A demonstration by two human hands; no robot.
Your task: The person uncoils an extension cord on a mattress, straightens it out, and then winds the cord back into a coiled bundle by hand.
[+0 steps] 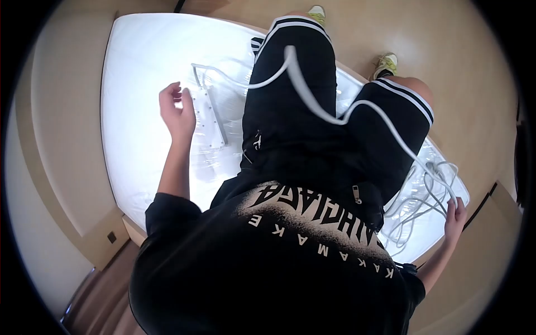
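A white power strip (210, 118) lies on the white bed, to the left of my legs. My left hand (178, 109) hovers beside the strip, its fingers loosely curled and apart from the thumb, with nothing in them. From the strip's far end a white cable (363, 104) runs over both my thighs in a wavy line to the right. My right hand (455, 218) pinches this cable near the bed's right edge. Next to that hand, loose loops of the cable (410, 209) lie tangled on the bed.
The bed (145, 72) wears a shiny, plastic-like cover. I sit on it with my legs (290, 84) stretched toward its far edge. Beyond that is a tan floor (446, 50). A beige wall (61, 111) stands to the left, with a brown curtain (114, 296) at lower left.
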